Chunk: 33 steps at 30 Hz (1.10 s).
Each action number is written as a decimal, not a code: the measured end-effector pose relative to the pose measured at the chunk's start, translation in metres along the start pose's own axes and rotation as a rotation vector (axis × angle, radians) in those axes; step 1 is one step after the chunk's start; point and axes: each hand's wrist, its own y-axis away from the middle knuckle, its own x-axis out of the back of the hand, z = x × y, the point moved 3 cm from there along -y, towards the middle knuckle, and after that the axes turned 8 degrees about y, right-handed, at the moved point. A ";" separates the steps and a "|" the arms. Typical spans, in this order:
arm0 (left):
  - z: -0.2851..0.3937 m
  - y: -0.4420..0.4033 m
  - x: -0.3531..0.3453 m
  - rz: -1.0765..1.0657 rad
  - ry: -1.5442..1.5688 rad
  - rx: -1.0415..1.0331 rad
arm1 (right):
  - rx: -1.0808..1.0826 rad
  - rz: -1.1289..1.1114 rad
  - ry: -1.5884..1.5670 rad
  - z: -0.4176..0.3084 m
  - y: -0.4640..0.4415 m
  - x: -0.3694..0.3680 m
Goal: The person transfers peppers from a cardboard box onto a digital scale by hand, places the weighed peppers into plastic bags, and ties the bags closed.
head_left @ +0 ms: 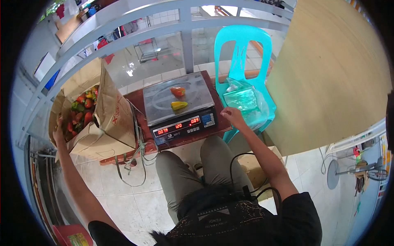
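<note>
A digital scale (180, 102) with lit red digits stands on a dark red wooden table (218, 125). On its metal plate lie a red-orange pepper (177, 91) and, nearer to me, a yellow pepper (179, 105). To the left is an open cardboard box (107, 135) holding several red, orange and green peppers (85, 107). My left hand (59, 130) is at the box's left edge; whatever its fingers hold, if anything, is hidden. Just right of the scale, my right hand (233, 116) hovers with its fingers curled together, and what they hold is too small to make out.
A turquoise plastic chair (266, 88) with clear plastic bags (242, 102) on it stands right of the scale. A large wooden panel (328, 78) rises further right. Metal railings (187, 51) run behind the table. Loose straps (141, 164) hang beside the box.
</note>
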 end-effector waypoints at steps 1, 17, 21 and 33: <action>0.007 0.006 0.001 0.051 0.344 -0.070 | -0.031 -0.038 0.017 0.010 0.008 -0.003; 0.288 0.235 -0.224 -0.287 0.083 -0.338 | -0.033 -0.016 0.316 0.100 0.035 0.033; 0.210 0.253 -0.362 -0.447 0.232 -0.326 | -0.012 0.213 0.689 0.103 0.047 0.048; 0.111 0.261 -0.473 -0.414 -0.177 -0.325 | -0.059 0.146 0.902 0.145 0.029 0.030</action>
